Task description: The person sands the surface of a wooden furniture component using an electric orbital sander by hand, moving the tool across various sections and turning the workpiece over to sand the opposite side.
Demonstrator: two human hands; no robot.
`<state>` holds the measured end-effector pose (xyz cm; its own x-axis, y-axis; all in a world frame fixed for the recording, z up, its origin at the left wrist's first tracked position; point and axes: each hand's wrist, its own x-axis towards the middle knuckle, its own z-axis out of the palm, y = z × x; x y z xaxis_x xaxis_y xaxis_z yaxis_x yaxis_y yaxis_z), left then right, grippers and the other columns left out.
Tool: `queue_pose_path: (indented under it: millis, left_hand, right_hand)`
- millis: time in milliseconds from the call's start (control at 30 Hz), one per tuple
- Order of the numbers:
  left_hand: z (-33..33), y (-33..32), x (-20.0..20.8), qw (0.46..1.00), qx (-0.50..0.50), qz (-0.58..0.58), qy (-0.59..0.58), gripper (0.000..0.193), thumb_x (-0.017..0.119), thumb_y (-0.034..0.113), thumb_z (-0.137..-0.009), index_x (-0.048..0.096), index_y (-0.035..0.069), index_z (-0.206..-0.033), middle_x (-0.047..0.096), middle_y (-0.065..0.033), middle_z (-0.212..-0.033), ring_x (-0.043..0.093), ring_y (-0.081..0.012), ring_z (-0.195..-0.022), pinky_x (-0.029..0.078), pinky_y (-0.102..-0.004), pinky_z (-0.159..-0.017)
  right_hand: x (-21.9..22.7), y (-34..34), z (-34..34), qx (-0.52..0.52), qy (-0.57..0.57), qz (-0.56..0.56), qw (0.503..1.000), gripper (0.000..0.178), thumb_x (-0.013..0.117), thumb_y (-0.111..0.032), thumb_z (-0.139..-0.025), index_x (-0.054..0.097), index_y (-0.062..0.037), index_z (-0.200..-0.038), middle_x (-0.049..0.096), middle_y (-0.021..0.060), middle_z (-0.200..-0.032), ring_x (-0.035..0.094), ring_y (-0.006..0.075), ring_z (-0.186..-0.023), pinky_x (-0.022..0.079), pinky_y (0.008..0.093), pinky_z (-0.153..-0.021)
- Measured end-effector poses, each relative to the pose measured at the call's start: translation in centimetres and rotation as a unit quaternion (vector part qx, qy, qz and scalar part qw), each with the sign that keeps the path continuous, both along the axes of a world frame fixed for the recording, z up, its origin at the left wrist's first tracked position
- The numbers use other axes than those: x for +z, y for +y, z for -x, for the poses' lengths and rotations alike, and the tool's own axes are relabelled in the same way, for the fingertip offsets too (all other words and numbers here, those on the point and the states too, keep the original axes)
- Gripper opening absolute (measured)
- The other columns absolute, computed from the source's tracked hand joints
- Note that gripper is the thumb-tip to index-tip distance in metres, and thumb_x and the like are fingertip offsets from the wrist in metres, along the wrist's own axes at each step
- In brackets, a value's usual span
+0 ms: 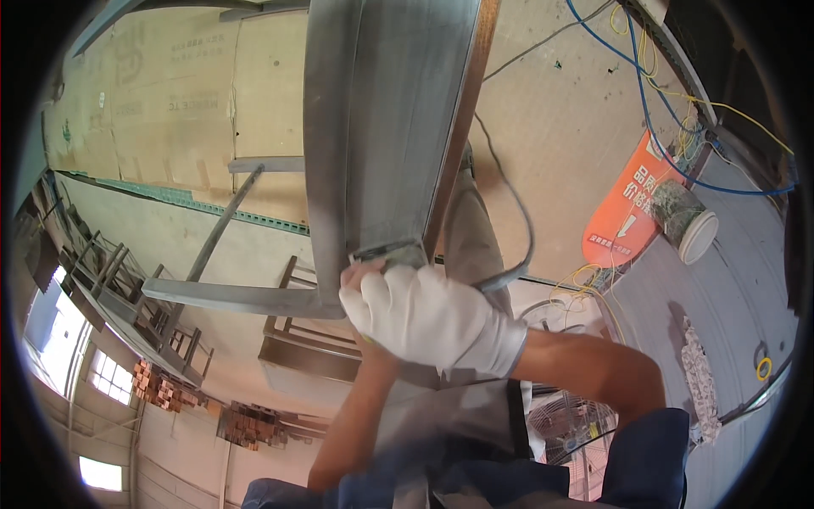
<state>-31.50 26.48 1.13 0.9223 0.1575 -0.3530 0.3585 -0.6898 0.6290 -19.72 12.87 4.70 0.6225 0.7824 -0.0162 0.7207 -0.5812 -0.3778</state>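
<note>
Head view: long grey panel (397, 127), landmark for everything here, runs away from the person, brown strip along its right edge, faint lengthwise lines on its face. Right hand (424, 318), white-gloved, is at the panel's near end, fingers curled in tight over what looks like a small dark block (410, 255); block sits against the panel's face, mostly covered, exact kind unclear. Left hand (373, 349) is at the same end, mostly behind the glove; can't tell how far open it is or what it has hold of.

Left of the panel: grey bar (229, 294) meeting its near left side, cardboard sheet (170, 76) beyond. Right of it: dark cable (527, 229) near, orange sign (623, 204) and tilted bucket (700, 236) well apart.

Step in hand looks like working the block over the panel's face, my read. To do it well: block flat, pressure even, strokes along the lengthwise lines, lighter near the end so the rim isn't gouged. Fingertips should stay clear of the edges, cable out of the elbow's way.
</note>
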Motion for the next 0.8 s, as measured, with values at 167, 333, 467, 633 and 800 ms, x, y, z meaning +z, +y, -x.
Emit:
queue_pose_path:
  millis: [167, 333, 467, 633, 800]
  left_hand:
    - [-8.8, -1.8, -0.2, 0.995, 0.049, 0.090, 0.019, 0.079, 0.089, 0.026, -0.082, 0.053, 0.001, -0.148, 0.058, -0.0160, -0.149, 0.049, -0.0421, -0.144, 0.034, -0.0511, -0.123]
    - [-19.5, -3.4, -2.1, 0.992, -0.003, 0.094, -0.089, 0.105, 0.098, 0.036, -0.072, 0.045, -0.001, -0.155, 0.053, -0.0225, -0.149, 0.052, -0.0410, -0.143, 0.041, -0.0493, -0.119]
    - [-27.4, -3.7, -2.2, 0.991, -0.042, 0.057, -0.113, 0.101, 0.098, 0.041, -0.071, 0.048, -0.005, -0.145, 0.058, -0.0214, -0.130, 0.062, -0.0434, -0.121, 0.051, -0.0509, -0.103]
    - [-22.6, -2.9, -2.7, 0.976, -0.041, 0.173, -0.124, 0.095, 0.097, 0.030, -0.073, 0.048, 0.000, -0.149, 0.059, -0.0174, -0.134, 0.062, -0.0337, -0.124, 0.049, -0.0433, -0.105]
    - [-12.3, -0.8, -0.1, 0.962, 0.127, 0.225, 0.082, 0.087, 0.093, 0.028, -0.076, 0.053, 0.002, -0.149, 0.059, -0.0160, -0.140, 0.059, -0.0346, -0.130, 0.045, -0.0429, -0.111]
  right_hand:
    - [-1.0, -2.5, -9.0, -0.006, -0.002, -0.021, 1.000, 0.016, 0.065, -0.018, -0.093, 0.067, -0.0117, -0.108, 0.054, -0.0001, -0.084, 0.058, 0.0144, -0.073, 0.048, 0.0304, -0.055]
    - [-2.2, -5.1, -19.1, -0.039, 0.000, -0.043, 0.998, 0.025, 0.074, -0.023, -0.084, 0.068, -0.0148, -0.107, 0.060, 0.0031, -0.089, 0.066, 0.0182, -0.080, 0.053, 0.0327, -0.058]
    - [-2.7, -5.7, -24.9, -0.061, -0.110, -0.074, 0.989, 0.014, 0.075, -0.020, -0.081, 0.071, -0.0093, -0.090, 0.069, 0.0044, -0.085, 0.075, 0.0166, -0.083, 0.056, 0.0327, -0.055]
    - [-1.8, -5.1, -19.6, -0.090, -0.029, -0.031, 0.995, 0.019, 0.072, -0.023, -0.088, 0.069, -0.0112, -0.102, 0.059, 0.0041, -0.088, 0.064, 0.0186, -0.078, 0.052, 0.0330, -0.057]
    - [-2.1, -2.3, -9.6, -0.066, -0.016, -0.034, 0.997, 0.021, 0.066, -0.020, -0.094, 0.070, -0.0115, -0.113, 0.056, 0.0011, -0.087, 0.060, 0.0163, -0.073, 0.048, 0.0301, -0.053]
